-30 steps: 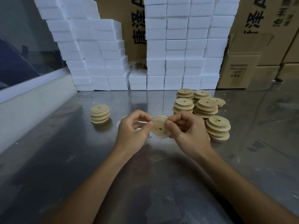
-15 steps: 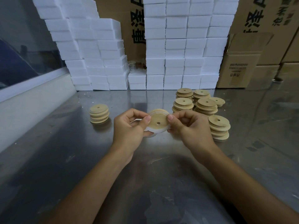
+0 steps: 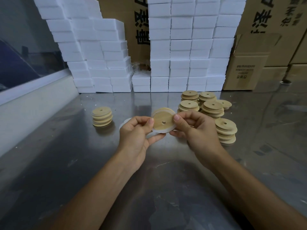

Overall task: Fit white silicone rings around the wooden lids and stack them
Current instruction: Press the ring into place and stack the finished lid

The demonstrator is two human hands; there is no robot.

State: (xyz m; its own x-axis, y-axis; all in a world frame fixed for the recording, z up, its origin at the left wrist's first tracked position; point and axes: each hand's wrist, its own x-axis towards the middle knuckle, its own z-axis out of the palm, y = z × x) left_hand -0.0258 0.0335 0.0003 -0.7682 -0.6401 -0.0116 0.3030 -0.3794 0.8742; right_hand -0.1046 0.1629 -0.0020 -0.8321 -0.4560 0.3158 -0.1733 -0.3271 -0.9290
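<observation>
- Lids already finished sit in a short stack [image 3: 102,116] at the left of the steel desk [image 3: 49,163], well apart from both hands.
- Behind it, white foam blocks [image 3: 93,52] are piled against the wall.
- Left hand [image 3: 137,135] pinches the left rim of the wooden lid [image 3: 163,121]: thumb on the face, fingers curled beneath.
- That lid is held up between the hands, tilted with its face toward the camera and its hole near the middle. The white silicone ring [image 3: 160,130] shows along its lower edge, seemingly only partly seated.
- Right hand [image 3: 196,130] pinches the right rim; both hands are equally near, so the ring would be worked round from either side.
- Unringed lids [image 3: 212,107] stand in several stacks just behind and beside the right hand.
- Cardboard boxes [image 3: 247,70] sit at the far right, contents unseen.
</observation>
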